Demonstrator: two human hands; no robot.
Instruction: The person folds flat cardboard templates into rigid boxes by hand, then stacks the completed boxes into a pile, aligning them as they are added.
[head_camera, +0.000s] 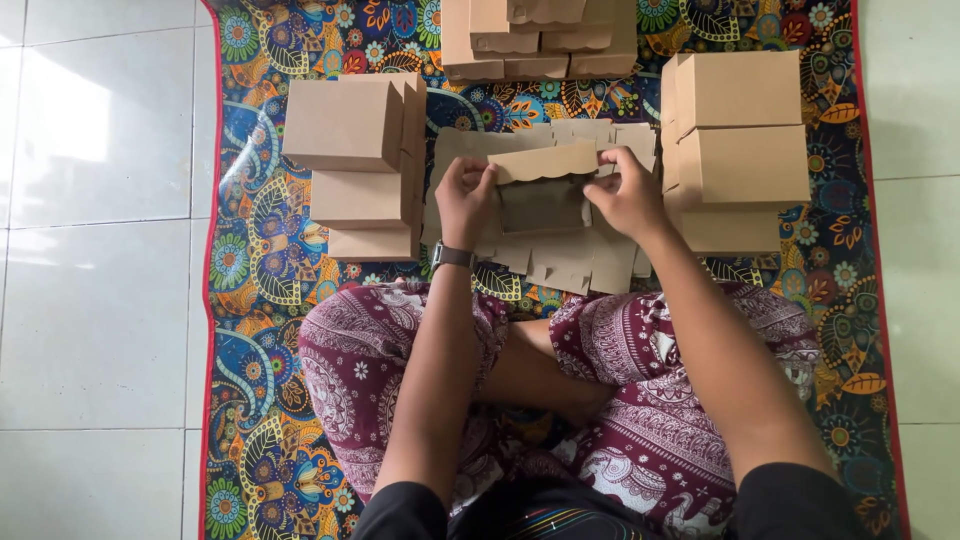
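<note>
Your left hand (462, 196) and right hand (626, 194) each pinch an end of a half-folded cardboard box (543, 185), fingers closed on its scalloped flap, above a pile of flat cardboard blanks (570, 262) on the patterned mat (255, 280). Stacks of finished boxes (352, 160) flank you.

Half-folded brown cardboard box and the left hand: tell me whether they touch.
Touching. The head view shows the left hand gripping the left end of the half-folded brown cardboard box, its fingers on the scalloped flap.
</note>
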